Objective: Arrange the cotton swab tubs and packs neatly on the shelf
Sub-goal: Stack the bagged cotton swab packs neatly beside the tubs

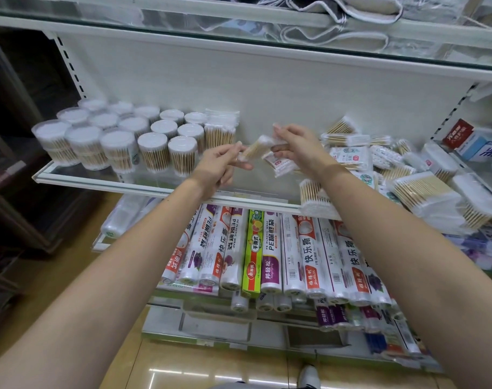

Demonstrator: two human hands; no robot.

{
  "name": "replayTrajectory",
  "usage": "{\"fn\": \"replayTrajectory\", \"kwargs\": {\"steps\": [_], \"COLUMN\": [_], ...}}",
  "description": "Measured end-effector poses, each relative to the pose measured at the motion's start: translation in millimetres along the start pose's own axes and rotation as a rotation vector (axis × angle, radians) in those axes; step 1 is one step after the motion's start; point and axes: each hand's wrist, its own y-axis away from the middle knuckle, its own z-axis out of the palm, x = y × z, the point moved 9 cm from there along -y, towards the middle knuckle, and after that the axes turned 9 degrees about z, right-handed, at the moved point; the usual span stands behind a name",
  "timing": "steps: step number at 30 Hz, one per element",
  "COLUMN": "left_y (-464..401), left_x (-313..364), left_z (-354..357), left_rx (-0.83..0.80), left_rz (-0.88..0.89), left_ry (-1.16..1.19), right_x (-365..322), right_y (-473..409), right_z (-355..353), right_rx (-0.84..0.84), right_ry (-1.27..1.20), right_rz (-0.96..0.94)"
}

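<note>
swab pack held over the shelf gap

both hands meet above the middle of the shelf (166, 189). the left hand (221, 161) pinches one end of a small cotton swab pack (256, 148), and the right hand (298, 147) curls round its other end, with a second labelled pack (278, 165) under its fingers. tubs (118, 136) stand in rows at the left end. loose packs (407, 181) heap at the right end, some overhanging the front edge; a nudge could tip them off.

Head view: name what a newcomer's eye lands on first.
Both hands meet mid-shelf: the left hand and right hand hold small cotton swab packs between them. Left stand neat rows of swab tubs; right lies a jumbled pile of packs.
</note>
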Motion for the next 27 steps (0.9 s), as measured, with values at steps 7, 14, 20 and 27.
{"fn": "replayTrajectory", "kwargs": {"steps": [7, 14, 20, 27], "left_y": [0.8, -3.0, -0.7, 4.2], "left_x": [-6.1, -6.1, -6.6, -2.0], "left_z": [-4.3, -1.8, -0.3, 11.4], "left_rx": [0.056, -0.007, -0.011, -0.104], "left_rz": [-0.059, -0.023, -0.044, -0.053], "left_ry": [-0.036, -0.049, -0.047, -0.162], "right_x": [0.8, -0.7, -2.4, -5.2], "right_y": [3.7, 4.9, 8.8, 9.4], "right_z": [-3.2, 3.9, 8.5, -4.0], "right_rx": [0.011, -0.056, -0.102, 0.052], "right_ry": [0.148, 0.172, 0.180, 0.158], "right_rz": [-0.016, -0.041, -0.049, -0.054]}}
